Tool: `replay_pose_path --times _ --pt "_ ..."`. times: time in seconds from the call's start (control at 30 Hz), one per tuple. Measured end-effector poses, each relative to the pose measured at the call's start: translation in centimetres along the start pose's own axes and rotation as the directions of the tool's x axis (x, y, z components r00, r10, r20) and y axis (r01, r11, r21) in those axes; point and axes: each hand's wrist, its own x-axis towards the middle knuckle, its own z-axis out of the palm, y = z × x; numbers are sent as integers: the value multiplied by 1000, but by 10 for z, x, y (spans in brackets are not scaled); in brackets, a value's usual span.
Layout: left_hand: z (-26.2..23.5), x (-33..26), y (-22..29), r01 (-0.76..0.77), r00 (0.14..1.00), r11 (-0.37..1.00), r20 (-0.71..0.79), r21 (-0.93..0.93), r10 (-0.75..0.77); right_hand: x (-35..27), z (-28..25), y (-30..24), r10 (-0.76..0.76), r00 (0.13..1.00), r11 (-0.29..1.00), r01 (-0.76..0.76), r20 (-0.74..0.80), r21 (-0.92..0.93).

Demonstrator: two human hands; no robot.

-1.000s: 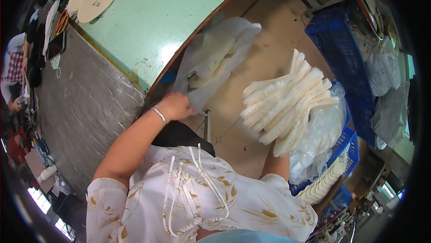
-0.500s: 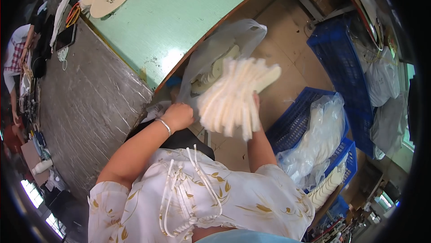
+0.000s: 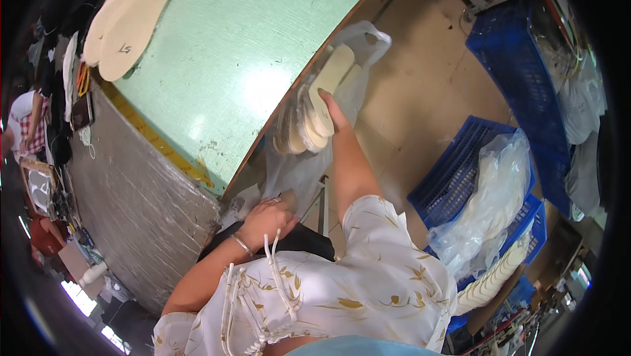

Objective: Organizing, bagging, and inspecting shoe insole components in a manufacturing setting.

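Note:
My right hand [image 3: 335, 111] reaches into a clear plastic bag [image 3: 373, 39] hanging beside the green tabletop's edge. It grips a fanned stack of cream insoles [image 3: 330, 74]; most of its fingers are hidden behind them. More insoles [image 3: 289, 134] lie against the stack inside the bag. Nearer to me, my left hand [image 3: 268, 216] is closed at the bag's near edge, with the thin plastic running up from its fingers.
Larger insoles [image 3: 125, 34] lie on the green tabletop [image 3: 217, 60], next to a grey worktable [image 3: 138, 205]. At right, blue crates [image 3: 453, 165] stand on the tiled floor, with bagged insoles [image 3: 483, 205] and a loose row [image 3: 496, 277]. Another person [image 3: 29, 122] is at far left.
My right hand has carried the insoles from above the floor leftward and away from me into the bag. My left hand has come nearer to my body.

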Motion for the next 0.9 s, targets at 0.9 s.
replay_pose_path --times 0.9 --pt "-7 43 15 -89 996 995 0 -39 89 -129 -168 2 2 975 997 -20 -224 -77"
